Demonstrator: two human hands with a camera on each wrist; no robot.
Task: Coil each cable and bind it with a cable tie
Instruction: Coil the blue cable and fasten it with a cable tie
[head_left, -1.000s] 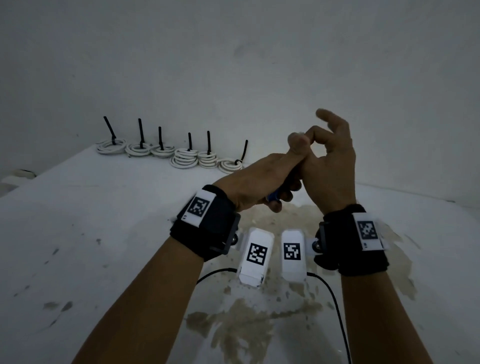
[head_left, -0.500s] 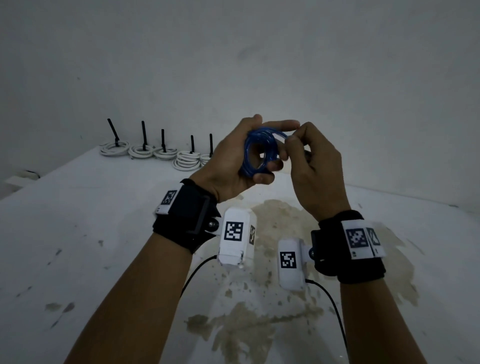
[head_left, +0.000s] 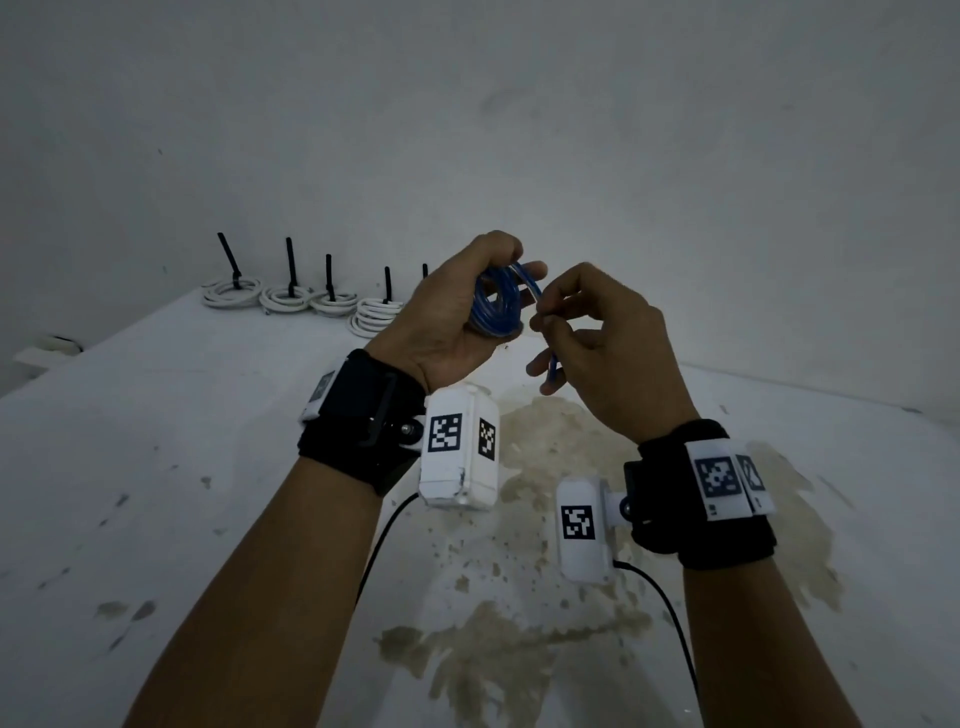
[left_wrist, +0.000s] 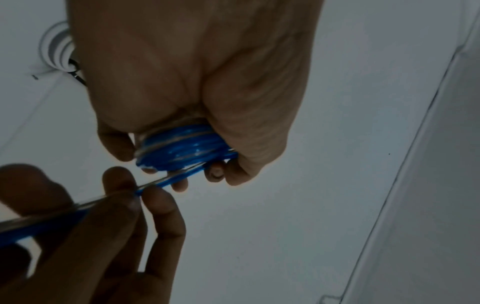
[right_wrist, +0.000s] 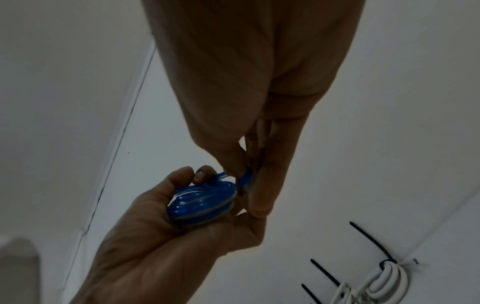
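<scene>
- While held raised at the centre of the head view, glossy blue plastic-sheathed cable (head_left: 496, 304) found wound into a small tight coil of several turns, not yet bound.
- Left hand (head_left: 452, 322) curled around the coil, thumb on one side and fingertips on the other; coil gripped well clear of the stained white tabletop (head_left: 208, 467).
- Right hand (head_left: 597, 353) closed in a pinch on the loose tail of the same cable, just right of the coil; tail seen trailing down past the curled fingers in the head view and running straight from the coil to the pinch in the left wrist view.
- Judged as the closing part of the coiling step for this cable: short tail left to wrap or tuck.
- No cable tie seen in either hand or near them; source of the next tie not visible.
- Finished work noted at upper left of the head view: row of white coiled cables (head_left: 291, 299) lying on the tabletop near the wall, each with a black cable tie (head_left: 290, 262) standing upright from it. At least four visible; right end of the row hidden behind the left hand.
- Outstanding, as judged: finish the tail, bind the blue coil, set it down. Further uncoiled cables not in view; remaining count cannot be told.
</scene>
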